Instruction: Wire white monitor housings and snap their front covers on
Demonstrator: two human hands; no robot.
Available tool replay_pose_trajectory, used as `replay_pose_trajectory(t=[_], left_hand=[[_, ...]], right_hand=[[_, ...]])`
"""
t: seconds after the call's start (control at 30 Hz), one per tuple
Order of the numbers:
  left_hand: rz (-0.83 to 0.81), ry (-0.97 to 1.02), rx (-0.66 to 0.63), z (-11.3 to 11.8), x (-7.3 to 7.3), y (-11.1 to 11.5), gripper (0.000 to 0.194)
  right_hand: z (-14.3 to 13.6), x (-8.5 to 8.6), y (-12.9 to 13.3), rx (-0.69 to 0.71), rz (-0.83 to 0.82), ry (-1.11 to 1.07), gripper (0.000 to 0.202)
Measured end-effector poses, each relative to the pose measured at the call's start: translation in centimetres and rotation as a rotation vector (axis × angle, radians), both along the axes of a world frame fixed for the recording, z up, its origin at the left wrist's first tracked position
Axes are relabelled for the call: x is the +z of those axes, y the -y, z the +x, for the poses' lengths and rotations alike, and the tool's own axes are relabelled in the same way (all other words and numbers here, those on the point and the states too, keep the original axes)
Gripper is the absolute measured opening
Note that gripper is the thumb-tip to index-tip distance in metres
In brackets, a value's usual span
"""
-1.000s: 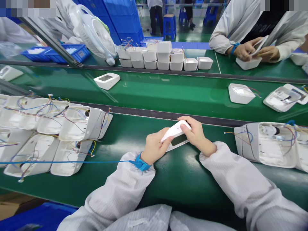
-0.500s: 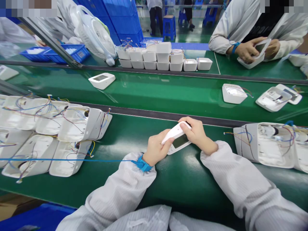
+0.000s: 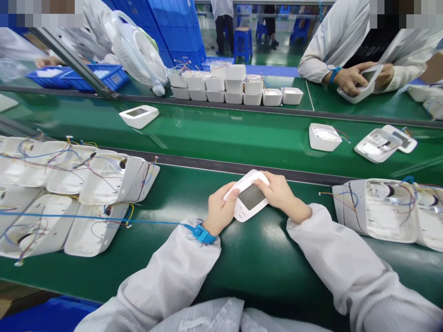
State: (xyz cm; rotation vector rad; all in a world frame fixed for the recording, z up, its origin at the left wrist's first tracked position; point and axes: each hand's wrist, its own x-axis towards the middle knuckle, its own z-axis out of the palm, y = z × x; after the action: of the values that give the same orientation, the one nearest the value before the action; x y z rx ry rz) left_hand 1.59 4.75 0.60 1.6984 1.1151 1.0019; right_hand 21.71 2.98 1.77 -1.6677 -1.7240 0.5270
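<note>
Both my hands grip a white plastic device with a grey display, held tilted above the green bench. My left hand is closed on its left edge, thumb on the front face. At the upper right edge, my right hand is closed with its thumb by the display; its other fingers are behind the device. A blue wrist strap with a cord running left sits on my left wrist. The display side of the device faces me, and its back is hidden.
White open housings with wires are stacked at left, and more housings stand at right. Across the belt lie a device with a display, a wired shell and two parts. Opposite, a co-worker's hands hold a white piece.
My hands have turned the device so its display face now shows more fully towards me. The pieces on the belt have shifted left in view.
</note>
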Motion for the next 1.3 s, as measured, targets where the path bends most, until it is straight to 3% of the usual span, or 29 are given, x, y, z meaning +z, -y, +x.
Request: replay_pose_trajectory(t=[0.3, 0.47, 0.6, 0.77, 0.87, 1.0, 1.3], left_hand=[[0.059, -0.017, -0.038, -0.4, -0.2, -0.9, 0.041], [-0.038, 0.216, 0.124, -0.4, -1.3, -1.8, 0.046], [-0.027, 0.332, 0.159, -0.3, -1.8, -2.6, 0.050], [-0.022, 0.172, 0.022, -0.4, -1.9, -2.8, 0.048], [0.115, 0.208, -0.014, -0.4, -2.0, -2.5, 0.062], [0.348, 0.067, 0.033, -0.8, -1.7, -2.1, 0.085], [0.665, -0.119, 0.035, -2.1, -0.4, -2.0, 0.082]], right_hand=[[0.3, -1.8, -0.5, 0.034, 0.091, -0.206, 0.046], [0.3, -2.5, -0.9, 0.105, 0.081, -0.495, 0.059], [-0.3, -2.1, -0.8, 0.243, -0.021, -0.349, 0.047], [-0.5, -1.8, -0.2, 0.093, 0.157, -0.361, 0.042], [-0.3, -1.7, 0.2, 0.077, 0.299, -0.250, 0.042], [-0.2, -1.3, 0.4, 0.201, 0.353, -0.092, 0.043], [-1.6, -0.8, 1.3, 0.345, 0.535, 0.066, 0.045]])
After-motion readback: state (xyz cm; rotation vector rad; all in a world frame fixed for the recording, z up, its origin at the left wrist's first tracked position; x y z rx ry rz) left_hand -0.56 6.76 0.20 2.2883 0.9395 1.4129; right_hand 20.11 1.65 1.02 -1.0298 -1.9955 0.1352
